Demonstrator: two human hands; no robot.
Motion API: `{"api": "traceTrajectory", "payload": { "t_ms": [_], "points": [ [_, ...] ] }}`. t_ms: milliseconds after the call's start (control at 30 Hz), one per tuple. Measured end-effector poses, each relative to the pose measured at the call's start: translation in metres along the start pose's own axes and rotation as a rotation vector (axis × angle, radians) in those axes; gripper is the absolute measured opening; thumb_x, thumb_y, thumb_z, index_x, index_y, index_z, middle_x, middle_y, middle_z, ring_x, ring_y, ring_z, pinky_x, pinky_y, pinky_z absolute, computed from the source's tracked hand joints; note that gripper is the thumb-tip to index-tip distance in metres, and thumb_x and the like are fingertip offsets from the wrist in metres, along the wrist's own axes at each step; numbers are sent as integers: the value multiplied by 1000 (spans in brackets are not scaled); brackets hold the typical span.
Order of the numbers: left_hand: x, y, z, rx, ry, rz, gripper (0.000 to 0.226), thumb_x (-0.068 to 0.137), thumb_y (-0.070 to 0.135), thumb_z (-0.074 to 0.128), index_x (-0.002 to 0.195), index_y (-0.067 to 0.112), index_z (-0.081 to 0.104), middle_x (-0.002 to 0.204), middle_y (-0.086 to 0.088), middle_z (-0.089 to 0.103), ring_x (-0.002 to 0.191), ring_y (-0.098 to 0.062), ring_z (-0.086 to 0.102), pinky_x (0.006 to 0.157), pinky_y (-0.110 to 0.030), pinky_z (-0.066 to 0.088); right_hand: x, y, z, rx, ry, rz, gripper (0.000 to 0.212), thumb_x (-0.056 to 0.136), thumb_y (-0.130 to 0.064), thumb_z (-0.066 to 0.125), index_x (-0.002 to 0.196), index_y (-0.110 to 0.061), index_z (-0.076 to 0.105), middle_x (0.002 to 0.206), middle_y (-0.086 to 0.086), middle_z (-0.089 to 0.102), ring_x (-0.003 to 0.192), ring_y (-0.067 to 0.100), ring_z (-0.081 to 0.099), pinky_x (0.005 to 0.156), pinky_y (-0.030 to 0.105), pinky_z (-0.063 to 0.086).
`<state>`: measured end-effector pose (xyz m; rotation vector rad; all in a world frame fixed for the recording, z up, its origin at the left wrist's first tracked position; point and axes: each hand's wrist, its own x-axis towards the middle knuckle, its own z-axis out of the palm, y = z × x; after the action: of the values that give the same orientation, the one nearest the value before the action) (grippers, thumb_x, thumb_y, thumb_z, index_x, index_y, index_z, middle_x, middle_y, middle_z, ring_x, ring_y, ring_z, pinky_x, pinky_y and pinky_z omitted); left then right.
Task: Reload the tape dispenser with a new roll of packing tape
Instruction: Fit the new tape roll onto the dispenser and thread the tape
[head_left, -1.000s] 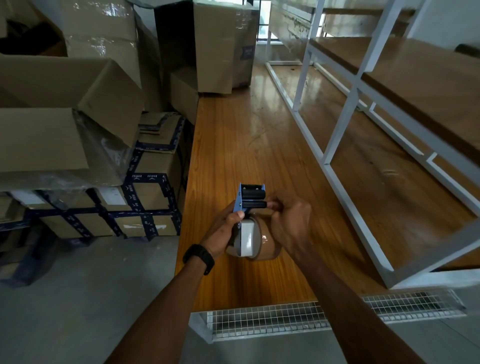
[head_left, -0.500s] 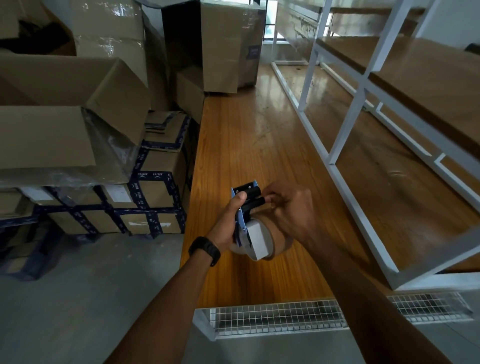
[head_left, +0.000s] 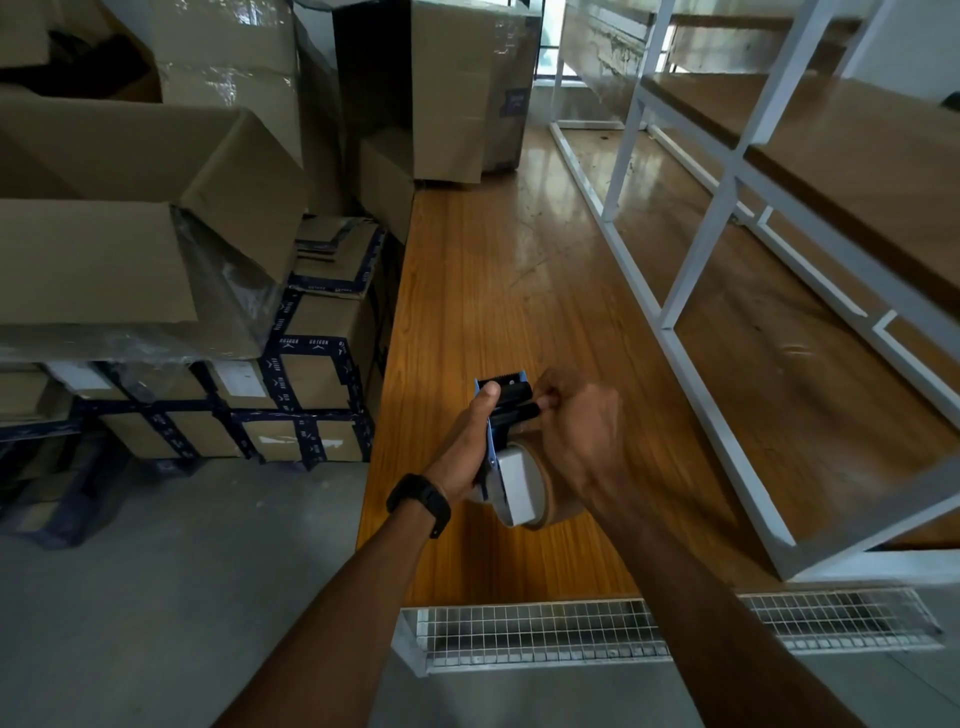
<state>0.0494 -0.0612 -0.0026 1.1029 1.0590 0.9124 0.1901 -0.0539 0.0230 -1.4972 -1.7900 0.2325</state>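
I hold a blue and black tape dispenser (head_left: 506, 402) above the wooden table (head_left: 498, 291), its toothed cutter pointing away from me. My left hand (head_left: 467, 441) grips the dispenser's frame from the left, thumb up by the cutter. A brown roll of packing tape (head_left: 540, 488) with a white core sits in the dispenser's near end. My right hand (head_left: 576, 426) reaches over the roll and pinches at the black roller bar near the dispenser's head. The tape's free end is hidden under my fingers.
Stacked cardboard boxes (head_left: 156, 234) crowd the left side, some bound with dark blue tape. A white metal shelf frame (head_left: 691, 249) with wooden boards runs along the right. A wire mesh tray (head_left: 545, 634) lies at the table's near end. Grey floor (head_left: 156, 597) lies lower left.
The dispenser has tilted to the left so the roll's white side faces me more. Both hands stayed on it, and the view shifted slightly.
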Motion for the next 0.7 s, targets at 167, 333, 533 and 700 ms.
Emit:
{"api": "traceTrajectory", "payload": {
  "t_ms": [167,333,533,700],
  "points": [
    [6,-5,-4,34,-17,8,54,79,86,36,98,51,73,113,-7,76,110,-30,69,106,-60,46,-5,3,-1,35,56,-124,26,84,-28,48,73,-10,63,66,0,64,53,7,53,50,13,38],
    [5,-1,-3,20,-46,-21,57,85,80,30,108,45,68,114,-4,74,114,-27,67,108,-55,46,-7,6,-3,10,82,-214,26,83,-29,48,70,-11,62,64,1,64,53,7,52,49,17,41],
    [4,-7,-8,11,-10,-44,60,89,77,32,120,33,59,116,-6,72,108,-23,68,102,-48,49,-5,9,0,-50,8,-239,18,76,-2,76,67,-11,62,67,0,64,57,12,57,50,26,47],
    [0,-3,-10,55,-20,-45,51,87,72,24,114,41,55,115,3,68,108,-13,65,97,-37,50,-4,-2,0,126,47,-13,19,81,5,56,72,-8,66,69,0,66,60,8,60,54,13,47]
  ]
}}
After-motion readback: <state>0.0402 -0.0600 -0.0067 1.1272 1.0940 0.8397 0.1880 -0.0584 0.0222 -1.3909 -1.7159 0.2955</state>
